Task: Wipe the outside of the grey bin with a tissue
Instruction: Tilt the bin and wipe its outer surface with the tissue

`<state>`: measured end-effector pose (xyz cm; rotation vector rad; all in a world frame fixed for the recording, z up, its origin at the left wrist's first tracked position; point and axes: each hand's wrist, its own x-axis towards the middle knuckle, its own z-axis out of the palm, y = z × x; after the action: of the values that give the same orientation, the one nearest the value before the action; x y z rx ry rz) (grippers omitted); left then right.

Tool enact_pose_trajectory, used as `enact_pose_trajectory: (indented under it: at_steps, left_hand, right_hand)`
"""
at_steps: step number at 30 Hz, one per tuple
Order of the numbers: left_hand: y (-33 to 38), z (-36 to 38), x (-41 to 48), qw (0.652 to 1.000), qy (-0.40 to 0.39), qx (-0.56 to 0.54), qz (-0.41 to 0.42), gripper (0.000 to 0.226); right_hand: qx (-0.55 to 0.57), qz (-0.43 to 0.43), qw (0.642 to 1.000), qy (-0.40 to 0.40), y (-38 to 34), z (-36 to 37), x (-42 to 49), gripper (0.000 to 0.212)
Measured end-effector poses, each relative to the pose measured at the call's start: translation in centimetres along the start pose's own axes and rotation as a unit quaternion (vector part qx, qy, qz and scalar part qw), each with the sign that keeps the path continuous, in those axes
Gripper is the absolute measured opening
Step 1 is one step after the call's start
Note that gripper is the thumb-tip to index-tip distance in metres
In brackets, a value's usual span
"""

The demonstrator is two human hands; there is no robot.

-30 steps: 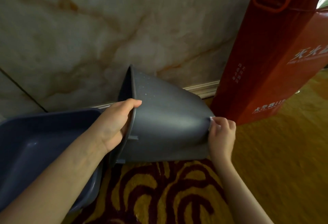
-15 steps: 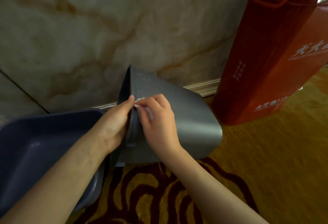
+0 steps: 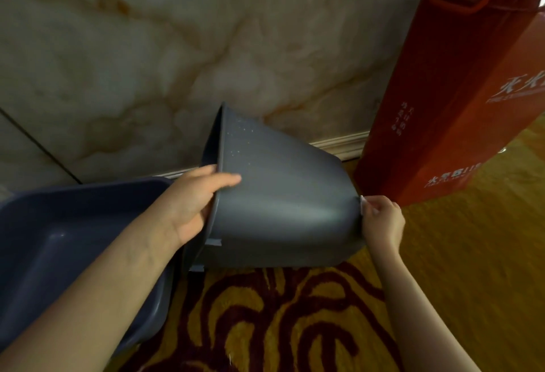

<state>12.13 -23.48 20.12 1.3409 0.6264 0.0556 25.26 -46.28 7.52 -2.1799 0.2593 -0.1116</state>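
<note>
The grey bin (image 3: 283, 203) lies tipped on its side on the carpet, its mouth facing left and its base to the right. Small pale specks dot its upper wall near the rim. My left hand (image 3: 194, 203) grips the rim, thumb on the outside wall and fingers inside. My right hand (image 3: 382, 221) is at the bin's base edge, fingers closed on a small white tissue (image 3: 362, 205) pressed against the grey plastic. Most of the tissue is hidden by my fingers.
A dark blue plastic tub (image 3: 59, 247) sits at the left, touching the bin's mouth. A tall red box (image 3: 460, 100) with white lettering stands right of the bin. A marble wall (image 3: 177, 62) with a skirting board rises behind. The floor is yellow-and-maroon patterned carpet (image 3: 280, 318).
My right hand has slid with the tissue from the bin's rim, beside my left thumb, along the outer wall to the base edge. My left hand keeps its grip on the rim.
</note>
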Motion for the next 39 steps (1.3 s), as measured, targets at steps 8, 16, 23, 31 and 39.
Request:
enact_pose_trajectory:
  at_steps: [8,16,23,31,39]
  left_hand:
    - [-0.2,0.0,-0.4,0.998,-0.044,0.046,0.014,0.038]
    - [-0.9,-0.5,-0.3,0.998,-0.040,0.042,0.024,0.042]
    - [-1.4,-2.3,-0.3,0.999,-0.045,0.011,-0.022,0.037]
    - [0.1,-2.7,1.6,0.997,-0.040,-0.003,-0.064,0.030]
    - [1.0,0.1,2.1,1.000,0.009,-0.005,0.006,0.029]
  right_hand:
    - [0.121,-0.321,0.938,-0.054,-10.8,0.9,-6.2,0.007]
    - [0.116,-0.358,0.912,-0.163,-15.7,5.3,-8.7,0.012]
    - [0.001,-0.225,0.968,-0.112,-10.2,4.9,-2.4,0.017]
    - [-0.056,-0.166,0.983,-0.045,-3.2,1.5,-1.5,0.018]
    - [-0.013,-0.116,0.993,-0.006,-1.0,-0.2,-2.4,0.016]
